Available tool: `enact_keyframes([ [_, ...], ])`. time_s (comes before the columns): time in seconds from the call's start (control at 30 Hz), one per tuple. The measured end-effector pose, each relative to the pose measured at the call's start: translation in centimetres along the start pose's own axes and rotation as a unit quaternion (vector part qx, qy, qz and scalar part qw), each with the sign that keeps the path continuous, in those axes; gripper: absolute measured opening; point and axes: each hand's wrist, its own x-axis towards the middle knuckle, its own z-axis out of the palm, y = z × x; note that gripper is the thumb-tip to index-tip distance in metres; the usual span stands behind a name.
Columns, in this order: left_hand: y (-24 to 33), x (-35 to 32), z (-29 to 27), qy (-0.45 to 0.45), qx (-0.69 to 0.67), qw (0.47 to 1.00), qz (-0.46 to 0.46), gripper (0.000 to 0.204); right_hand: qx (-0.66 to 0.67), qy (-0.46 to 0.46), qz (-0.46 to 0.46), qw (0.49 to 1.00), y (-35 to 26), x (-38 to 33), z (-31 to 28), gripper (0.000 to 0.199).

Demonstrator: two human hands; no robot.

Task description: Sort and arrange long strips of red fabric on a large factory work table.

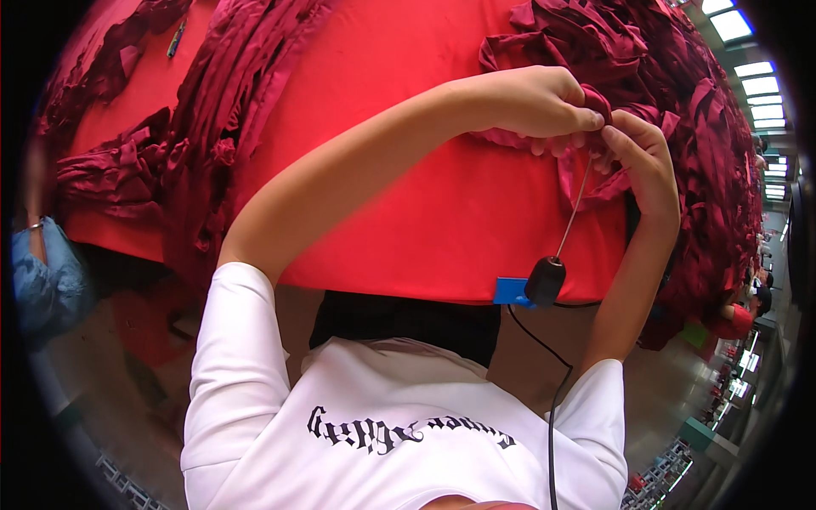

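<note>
Both hands meet at the far right of the red-covered table, close together over a heap of fabric. My left hand [544, 104] pinches a dark red fabric strip [597, 104] that loops above its fingertips. Facing it, my right hand [643, 151] has its thumb and fingers closed on the same strip. Below the hands a thin metal rod [575, 211] slants up from a black handle-like grip [545, 280]. The rod's upper end is hidden by my fingers, so I cannot tell whether it touches the strip.
Crumpled dark red fabric [586, 38] piles up at the far right, and long strips [225, 110] lie across the left. A blue flat piece [510, 290] sits at the table's near edge, with a black cable [568, 367]. Another person's blue sleeve [51, 268] is at far left.
</note>
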Motion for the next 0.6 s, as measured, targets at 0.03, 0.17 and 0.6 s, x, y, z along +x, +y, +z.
enact_keyframes([
  [0.03,0.0,0.1,0.1,0.002,0.011,1.0,0.003,0.041,-0.015,0.026,-0.003,1.0,0.2,-0.5,0.1,0.019],
  [0.17,-0.8,0.3,0.3,0.0,0.027,1.0,0.015,0.041,-0.085,0.105,-0.021,0.991,-0.2,-1.1,2.7,0.022],
  [0.6,-1.3,-3.0,2.0,-0.015,-0.001,1.0,0.002,0.043,-0.079,0.062,0.005,0.995,0.0,-3.7,5.6,0.03],
])
